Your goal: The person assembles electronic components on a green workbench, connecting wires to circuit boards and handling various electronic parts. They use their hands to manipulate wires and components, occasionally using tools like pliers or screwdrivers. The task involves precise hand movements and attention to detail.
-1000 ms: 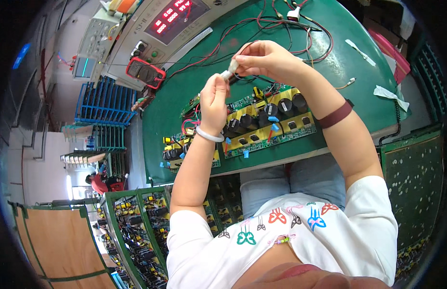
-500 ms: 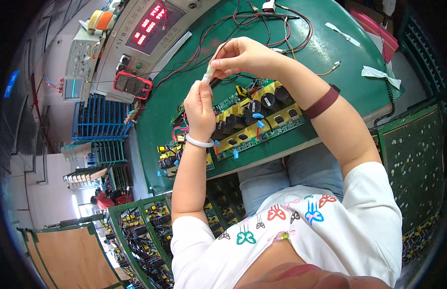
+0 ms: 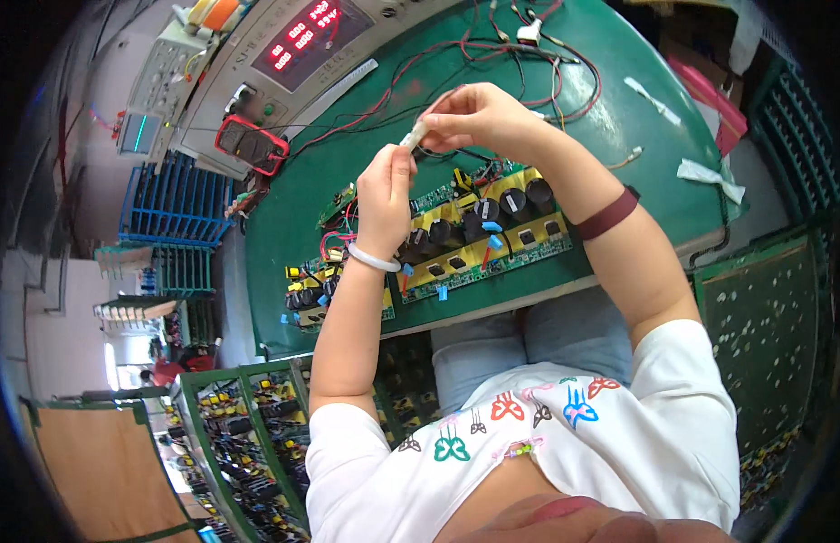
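My left hand is closed, its fingers pinching the lower end of a small white wire connector. At the connector's upper end my right hand is also closed, with thumb and forefinger pressed together on it. Thin wires run from the connector; their ends are partly hidden by the fingers. Below both hands, a long circuit board lies on the green table, carrying black cylindrical capacitors, yellow parts and blue clips. A smaller board with yellow and black parts lies to its left, partly behind my left forearm.
A test instrument with a red lit display stands at the back left, a red-framed multimeter before it. Red and black cables loop across the green table. Racks of boards stand at the lower left.
The view has shifted slightly, so the table and boards sit a little differently in it. Both hands keep their hold on the white connector, and the red display's readings differ.
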Demonstrator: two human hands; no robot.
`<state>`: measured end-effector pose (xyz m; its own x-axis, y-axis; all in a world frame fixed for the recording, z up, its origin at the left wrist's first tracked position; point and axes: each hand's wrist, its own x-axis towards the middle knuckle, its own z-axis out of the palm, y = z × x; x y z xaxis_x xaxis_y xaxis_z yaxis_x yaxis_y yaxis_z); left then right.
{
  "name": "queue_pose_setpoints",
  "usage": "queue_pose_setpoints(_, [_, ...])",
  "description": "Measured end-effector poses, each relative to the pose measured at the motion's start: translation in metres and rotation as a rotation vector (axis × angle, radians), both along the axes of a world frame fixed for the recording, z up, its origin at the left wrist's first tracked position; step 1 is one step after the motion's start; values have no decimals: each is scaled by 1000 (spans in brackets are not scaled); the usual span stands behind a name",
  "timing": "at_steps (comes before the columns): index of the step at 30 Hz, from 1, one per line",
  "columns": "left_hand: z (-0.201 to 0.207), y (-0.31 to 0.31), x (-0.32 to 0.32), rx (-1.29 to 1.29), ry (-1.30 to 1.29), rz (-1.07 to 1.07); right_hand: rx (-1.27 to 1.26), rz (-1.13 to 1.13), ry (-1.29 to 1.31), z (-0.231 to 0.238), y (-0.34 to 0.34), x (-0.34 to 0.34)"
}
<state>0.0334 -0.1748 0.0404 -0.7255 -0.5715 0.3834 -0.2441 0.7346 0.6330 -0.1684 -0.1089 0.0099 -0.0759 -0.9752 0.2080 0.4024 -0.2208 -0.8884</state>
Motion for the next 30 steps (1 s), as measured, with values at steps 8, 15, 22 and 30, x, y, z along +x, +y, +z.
queue_pose_setpoints(8, [-29, -96, 25, -136, -335, 446, -40, 20, -70, 23, 13, -17])
queue_pose_setpoints(15, [29, -4, 84, 43, -116, 5, 151, -626, 840, 53, 0, -84])
queue_pose_setpoints(22, [9, 91, 164, 920, 198, -686, 498, -723, 1774, 8, -36, -159])
queue_pose_setpoints(30, [-44, 133, 199, 1116, 368, -490, 346, -598, 1909, -28, -56, -186])
